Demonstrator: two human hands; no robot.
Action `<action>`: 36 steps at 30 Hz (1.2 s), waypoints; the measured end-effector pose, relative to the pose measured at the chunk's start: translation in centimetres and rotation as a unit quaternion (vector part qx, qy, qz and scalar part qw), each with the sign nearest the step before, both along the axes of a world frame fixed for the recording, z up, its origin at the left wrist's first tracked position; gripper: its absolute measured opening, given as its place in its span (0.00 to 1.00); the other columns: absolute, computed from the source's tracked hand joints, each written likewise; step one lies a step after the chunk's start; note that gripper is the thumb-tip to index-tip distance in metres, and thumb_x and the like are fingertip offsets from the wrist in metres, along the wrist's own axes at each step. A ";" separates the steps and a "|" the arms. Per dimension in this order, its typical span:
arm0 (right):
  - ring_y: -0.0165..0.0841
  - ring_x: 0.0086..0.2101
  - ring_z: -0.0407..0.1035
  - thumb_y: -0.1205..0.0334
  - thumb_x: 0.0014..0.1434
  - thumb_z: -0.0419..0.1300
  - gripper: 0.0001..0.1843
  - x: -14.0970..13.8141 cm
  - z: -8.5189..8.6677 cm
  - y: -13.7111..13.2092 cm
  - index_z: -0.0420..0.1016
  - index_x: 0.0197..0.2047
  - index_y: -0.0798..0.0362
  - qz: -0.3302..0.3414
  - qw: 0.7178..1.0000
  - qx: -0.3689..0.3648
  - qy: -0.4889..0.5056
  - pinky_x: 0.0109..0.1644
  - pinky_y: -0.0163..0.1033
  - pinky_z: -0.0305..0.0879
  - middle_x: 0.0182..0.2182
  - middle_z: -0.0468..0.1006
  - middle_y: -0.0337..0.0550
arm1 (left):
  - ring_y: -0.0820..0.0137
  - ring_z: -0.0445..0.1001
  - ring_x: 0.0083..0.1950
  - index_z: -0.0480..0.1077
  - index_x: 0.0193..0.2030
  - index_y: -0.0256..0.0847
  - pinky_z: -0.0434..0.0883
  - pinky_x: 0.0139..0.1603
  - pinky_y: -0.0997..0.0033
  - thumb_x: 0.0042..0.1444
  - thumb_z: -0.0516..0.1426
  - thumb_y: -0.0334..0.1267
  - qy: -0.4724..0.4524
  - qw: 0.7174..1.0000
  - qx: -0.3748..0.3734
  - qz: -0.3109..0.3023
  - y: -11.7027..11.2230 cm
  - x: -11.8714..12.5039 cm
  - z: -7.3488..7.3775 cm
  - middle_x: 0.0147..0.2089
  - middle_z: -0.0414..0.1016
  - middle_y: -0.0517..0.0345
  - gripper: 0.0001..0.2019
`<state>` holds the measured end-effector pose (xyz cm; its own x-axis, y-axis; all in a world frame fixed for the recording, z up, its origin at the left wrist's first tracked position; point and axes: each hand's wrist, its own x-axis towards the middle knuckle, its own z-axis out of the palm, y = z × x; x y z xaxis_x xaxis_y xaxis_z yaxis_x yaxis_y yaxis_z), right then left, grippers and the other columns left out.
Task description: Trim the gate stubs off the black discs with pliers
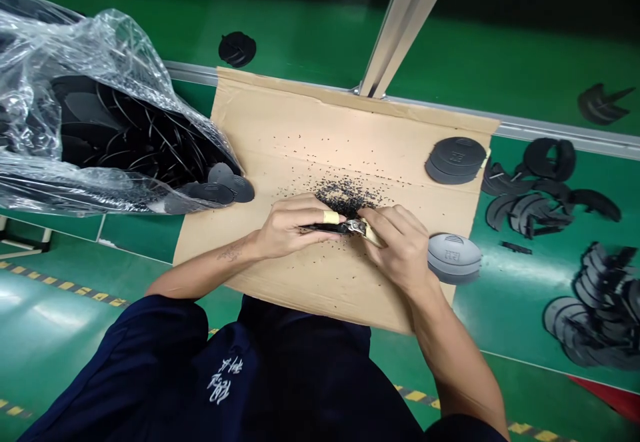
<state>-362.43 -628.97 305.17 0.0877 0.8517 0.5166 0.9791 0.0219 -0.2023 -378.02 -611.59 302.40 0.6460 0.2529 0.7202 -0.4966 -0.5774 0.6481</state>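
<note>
Between the fingers of my left hand (293, 224) is a thin black plastic disc (327, 227), seen nearly edge-on. Yellow tape wraps one of that hand's digits. My right hand (397, 242) is closed around a pair of nippers (361, 229) with pale handles, and their metal jaws meet the edge of the black disc. My fingers cover part of the disc and most of the handles. Just beyond both hands, a heap of small black clippings (345, 192) lies scattered over a cardboard sheet (280, 119).
On the left, a clear plastic bag (115, 42) holds many black discs. Stacked oval black pieces (457, 159) and grey-looking ones (454, 257) sit at the cardboard's right side. Curved black parts (530, 212) lie farther right on the green table (500, 315). A metal post (410, 25) rises behind.
</note>
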 end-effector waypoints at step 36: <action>0.37 0.37 0.74 0.70 0.64 0.58 0.12 1.5 1.2 -0.5 0.77 0.49 0.51 -0.023 0.992 0.019 0.119 0.38 0.44 0.69 0.37 0.81 0.46 | 0.70 0.81 0.46 0.77 0.56 0.39 0.80 0.47 0.69 0.65 0.63 0.33 0.092 0.996 -0.007 -0.009 0.9 0.1 -0.4 0.47 0.83 0.50 0.13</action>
